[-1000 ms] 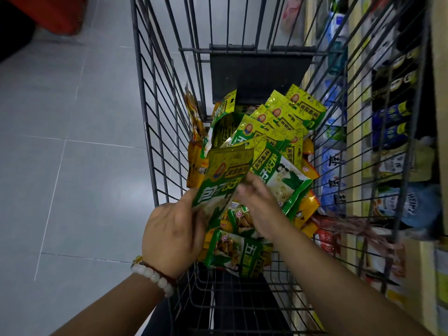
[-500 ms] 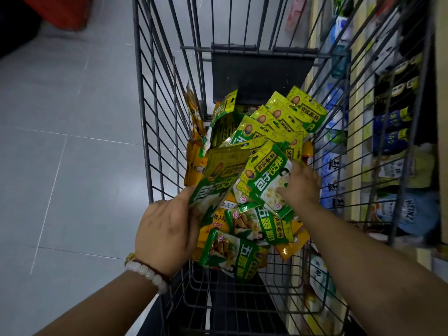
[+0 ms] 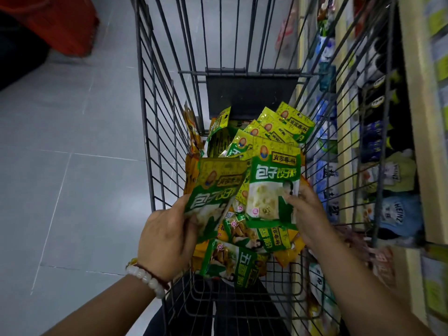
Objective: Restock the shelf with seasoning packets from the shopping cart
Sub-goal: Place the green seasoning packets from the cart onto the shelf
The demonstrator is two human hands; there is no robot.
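Head view: each hand's fingers (image 3: 289,198) pinch one seasoning packet (image 3: 272,187).

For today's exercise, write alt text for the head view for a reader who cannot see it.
Two hands each hold up a green seasoning packet over a wire cart: the left hand grips one packet, the right hand another. More packets lie heaped in the cart; a stocked shelf stands to its right.
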